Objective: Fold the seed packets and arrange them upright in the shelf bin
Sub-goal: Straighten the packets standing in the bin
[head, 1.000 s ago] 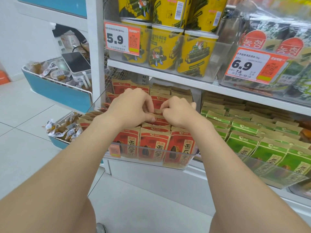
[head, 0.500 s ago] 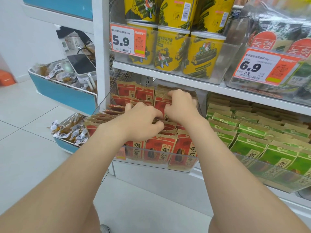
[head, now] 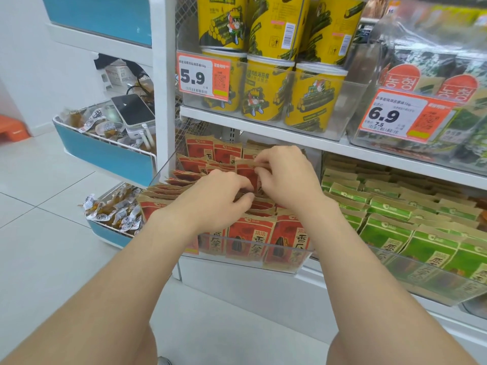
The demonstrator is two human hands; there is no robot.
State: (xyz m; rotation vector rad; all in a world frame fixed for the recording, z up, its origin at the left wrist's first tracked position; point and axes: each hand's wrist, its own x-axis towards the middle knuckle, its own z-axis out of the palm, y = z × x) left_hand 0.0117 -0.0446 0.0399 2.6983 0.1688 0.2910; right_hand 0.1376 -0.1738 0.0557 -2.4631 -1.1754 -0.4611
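Above the clear shelf bin [head: 263,245], the right hand [head: 287,180] pinches the top edge (kraft-brown) of a red sunflower-seed packet [head: 246,173]; the left hand [head: 217,197], fingers curled, pinches it lower down.

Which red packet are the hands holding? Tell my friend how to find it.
Under the yellow tubs sits a clear bin of red packets. Mid-bin, one red packet sticks up between the left hand and right hand; it alone has its brown top pinched.

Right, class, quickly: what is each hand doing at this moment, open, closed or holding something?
Left hand: pinches the lower part of a red seed packet.
Right hand: pinches the same packet's brown top edge.
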